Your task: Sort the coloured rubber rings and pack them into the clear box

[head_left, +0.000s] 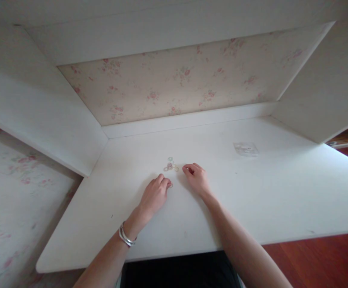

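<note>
One small ring is pinched under the left hand just below the ring cluster, while the right hand, curled empty, is rested beside it.

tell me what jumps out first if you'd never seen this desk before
Two bare hands meet at the middle of the white desk: the left hand, with silver bangles on its wrist, and the right hand. Between them lies a small cluster of pale coloured rings. Behind, floral wallpaper fills the alcove's back, and a small clear bag lies further right.
</note>
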A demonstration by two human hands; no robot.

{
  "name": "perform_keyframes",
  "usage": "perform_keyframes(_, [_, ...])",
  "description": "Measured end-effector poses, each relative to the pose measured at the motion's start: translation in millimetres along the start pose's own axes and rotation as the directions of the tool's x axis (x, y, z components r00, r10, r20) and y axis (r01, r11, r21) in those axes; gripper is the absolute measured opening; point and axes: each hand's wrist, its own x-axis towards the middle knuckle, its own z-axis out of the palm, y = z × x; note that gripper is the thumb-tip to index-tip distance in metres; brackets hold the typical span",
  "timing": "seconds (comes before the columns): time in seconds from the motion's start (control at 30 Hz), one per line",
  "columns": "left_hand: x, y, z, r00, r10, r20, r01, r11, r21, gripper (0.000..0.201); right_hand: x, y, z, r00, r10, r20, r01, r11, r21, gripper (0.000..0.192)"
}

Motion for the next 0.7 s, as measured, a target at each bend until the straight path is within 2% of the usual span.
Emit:
perform_keyframes(0.23, [-8.6, 2.4, 12.6, 1.0, 0.021, -0.017, -0.02, 0.998, 0.066, 0.022, -0.6, 0.5, 1.0, 1.0, 0.006, 0.007, -0.006, 1.0, -0.003, 0.027])
perform_keyframes(0.4, [-9.4, -1.2, 11.5, 0.998, -0.023, -0.065, 0.02, 0.999, -0.042, 0.022, -0.2, 0.0, 0.1, 1.0, 0.006, 0.016, -0.006, 1.0, -0.019, 0.026])
perform_keyframes(0.5, [-8.0, -16.1, 3.5, 0.976, -0.129, -0.177, 0.098, 0.98, -0.174, 0.021, -1.7, 0.8, 0.4, 1.0, -0.007, 0.031, 0.009, 0.999, -0.053, 0.026])
perform_keyframes(0.6, [-8.1, -39.4, -3.8, 0.917, -0.248, -0.313, 0.171, 0.952, -0.254, 0.022, -5.4, 0.5, 2.4, 0.994, -0.046, 0.103, 0.058, 0.991, -0.122, 0.027])
perform_keyframes(0.7, [-11.9, -58.7, -4.0, 0.894, -0.321, -0.314, 0.229, 0.928, -0.295, 0.022, -9.3, -2.3, 5.4, 0.969, -0.118, 0.218, 0.176, 0.946, -0.272, 0.028])
